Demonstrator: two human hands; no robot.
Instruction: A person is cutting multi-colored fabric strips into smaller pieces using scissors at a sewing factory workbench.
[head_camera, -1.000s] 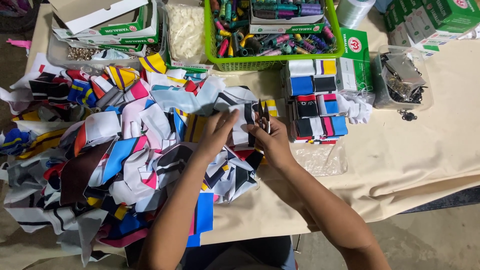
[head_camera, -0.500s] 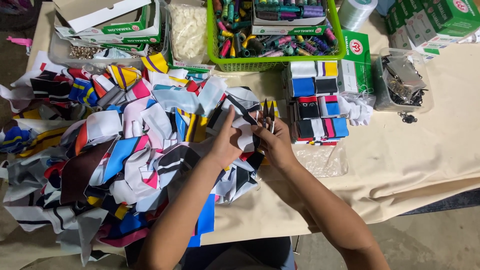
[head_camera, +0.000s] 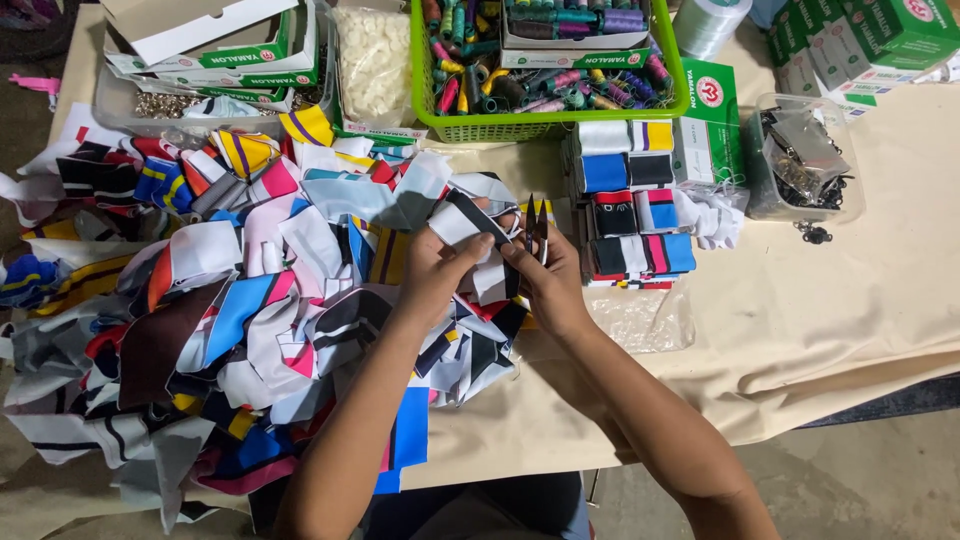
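The left hand (head_camera: 432, 272) pinches a white fabric piece with a black stripe (head_camera: 468, 218), held just above the heap of coloured fabric scraps (head_camera: 230, 320) on the desk (head_camera: 800, 320). The right hand (head_camera: 548, 285) is closed around small black thread snips (head_camera: 536, 222), blades just beside the piece's edge. A slip could nick the cloth or the left fingertips (head_camera: 478, 248), since the blades sit so close.

Fabric piece (head_camera: 470, 222) in hands: white with black stripe. Snips (head_camera: 536, 228): dark blades. Scrap heap (head_camera: 230, 320) left of snips: blue, pink, white, yellow, black, brown, striped. Folded stack (head_camera: 632, 205) right of snips: blue, white, black, pink, yellow. Basket (head_camera: 545, 120) above snips: lime green. Bench (head_camera: 850, 300) cover: beige.
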